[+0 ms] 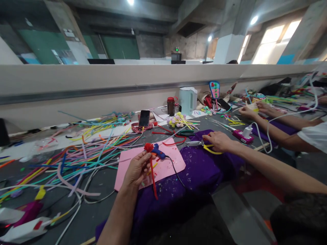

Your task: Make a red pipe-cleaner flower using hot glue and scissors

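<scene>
Over the pink board [176,160], my left hand [138,166] is closed with thumb and fingers pinching a red fuzzy pipe cleaner [153,180]. Its bunched end sticks up above my fingertips and one strand hangs down. Just behind it lies a blue glue gun [158,151], its black cord running toward me. My right hand [219,141] rests on the purple cloth [199,166] with its fingers around the yellow handles of a pair of scissors [195,143], whose silver blades point left. Its finger grip is partly hidden.
Many coloured pipe cleaners [76,160] spread across the left. Behind stand a phone [144,118], a brown bottle [170,106] and a pale green kettle [187,100]. A magenta power strip [242,136] with white cables lies right. Another person's hands [249,111] work farther right.
</scene>
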Demonstrator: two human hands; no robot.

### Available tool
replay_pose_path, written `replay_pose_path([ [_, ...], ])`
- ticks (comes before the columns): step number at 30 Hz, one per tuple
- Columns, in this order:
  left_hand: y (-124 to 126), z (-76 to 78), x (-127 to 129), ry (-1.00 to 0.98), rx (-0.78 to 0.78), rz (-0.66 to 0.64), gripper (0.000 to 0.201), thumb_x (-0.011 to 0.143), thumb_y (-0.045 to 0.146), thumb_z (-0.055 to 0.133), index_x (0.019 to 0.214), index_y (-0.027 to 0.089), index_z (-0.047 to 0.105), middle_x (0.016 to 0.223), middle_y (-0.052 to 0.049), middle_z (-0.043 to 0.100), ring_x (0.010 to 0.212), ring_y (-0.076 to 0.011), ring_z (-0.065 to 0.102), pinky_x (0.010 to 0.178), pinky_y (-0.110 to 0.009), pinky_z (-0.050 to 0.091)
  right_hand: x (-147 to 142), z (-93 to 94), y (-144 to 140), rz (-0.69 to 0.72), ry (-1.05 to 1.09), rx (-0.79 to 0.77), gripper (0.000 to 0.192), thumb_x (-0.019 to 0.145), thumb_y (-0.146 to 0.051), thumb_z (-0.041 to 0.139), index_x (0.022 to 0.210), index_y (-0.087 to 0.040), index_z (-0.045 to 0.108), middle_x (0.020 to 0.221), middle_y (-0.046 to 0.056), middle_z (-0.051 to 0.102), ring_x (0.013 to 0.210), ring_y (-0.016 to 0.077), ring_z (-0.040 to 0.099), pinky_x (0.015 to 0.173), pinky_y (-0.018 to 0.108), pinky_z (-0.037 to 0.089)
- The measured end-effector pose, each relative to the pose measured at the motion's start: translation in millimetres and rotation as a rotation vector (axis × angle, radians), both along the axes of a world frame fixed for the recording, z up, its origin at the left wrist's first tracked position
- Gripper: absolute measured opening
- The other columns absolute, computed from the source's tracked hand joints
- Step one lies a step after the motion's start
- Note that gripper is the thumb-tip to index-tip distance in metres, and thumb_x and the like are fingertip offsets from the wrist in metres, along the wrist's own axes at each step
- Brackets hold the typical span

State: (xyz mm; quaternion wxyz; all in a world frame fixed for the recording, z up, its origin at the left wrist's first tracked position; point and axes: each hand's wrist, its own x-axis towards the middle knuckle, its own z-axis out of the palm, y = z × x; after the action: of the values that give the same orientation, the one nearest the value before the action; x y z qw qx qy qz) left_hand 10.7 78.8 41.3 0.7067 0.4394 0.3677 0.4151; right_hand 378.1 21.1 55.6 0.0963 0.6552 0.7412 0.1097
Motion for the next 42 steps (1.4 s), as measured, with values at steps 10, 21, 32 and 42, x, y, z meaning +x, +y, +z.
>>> replay_pose_path([
  [10, -1.1, 0.2, 0.4, 0.006, 0.013, -0.009, 0.021, 0.064, 0.027, 0.066, 0.073, 0.013, 0.054, 0.067, -0.001, 0.060, 0.036, 0.0010, 0.036, 0.030, -0.009, 0.022, 3.5, 22.0, -27.3, 0.025, -0.052, 0.023, 0.060, 0.074, -0.022, 0.048, 0.131, -0.027, 0.029, 0.103, 0.013, 0.053, 0.075, 0.0207, 0.057, 0.058, 0.025, 0.034],
  [21, 0.3, -0.9, -0.1, 0.012, 0.016, -0.006, 0.022, 0.063, 0.028, 0.066, 0.075, 0.013, 0.055, 0.067, 0.000, 0.061, 0.037, 0.0008, 0.038, 0.030, -0.010, 0.023, 13.2, 20.4, -28.8, -0.024, 0.237, 0.179, 0.072, 0.065, -0.053, 0.056, 0.129, -0.026, 0.037, 0.108, 0.012, 0.051, 0.091, 0.0242, 0.053, 0.074, 0.031, 0.038],
  [32, -0.6, 1.6, 0.8, -0.006, -0.026, 0.017, 0.021, 0.063, 0.025, 0.067, 0.073, 0.013, 0.053, 0.065, 0.001, 0.061, 0.032, 0.0022, 0.035, 0.027, -0.008, 0.022, -66.5, -6.6, -2.3, 0.061, 1.408, 0.306, 0.055, 0.063, -0.030, 0.063, 0.113, -0.022, 0.042, 0.075, -0.003, 0.049, 0.062, 0.0101, 0.048, 0.059, 0.023, 0.041],
  [42, 0.8, -1.8, 0.0, 0.001, -0.054, 0.030, 0.022, 0.062, 0.023, 0.068, 0.073, 0.012, 0.053, 0.063, 0.002, 0.058, 0.033, 0.0027, 0.035, 0.027, -0.007, 0.025, -155.0, -17.2, 70.4, 0.330, 1.885, 0.009, 0.054, 0.065, -0.025, 0.062, 0.115, -0.020, 0.042, 0.061, -0.005, 0.048, 0.050, 0.0065, 0.043, 0.044, 0.016, 0.033],
])
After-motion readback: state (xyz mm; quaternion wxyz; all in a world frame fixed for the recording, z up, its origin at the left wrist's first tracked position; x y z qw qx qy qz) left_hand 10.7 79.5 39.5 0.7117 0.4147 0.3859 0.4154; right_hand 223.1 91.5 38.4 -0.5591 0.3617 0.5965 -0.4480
